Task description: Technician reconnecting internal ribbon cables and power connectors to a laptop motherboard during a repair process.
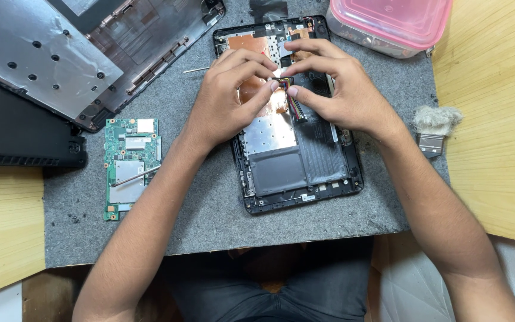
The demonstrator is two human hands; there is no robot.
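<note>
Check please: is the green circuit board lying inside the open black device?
No, the green board lies on the grey mat, left of the device.

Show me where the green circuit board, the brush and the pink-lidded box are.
green circuit board (131,167): head view, on the board's middle, beside its metal shield.
brush (435,122): head view, on the pale bristles.
pink-lidded box (397,15): head view, on the pink lid's top.

2 hands (233,95), 1 pcb (129,164) (green)
</note>
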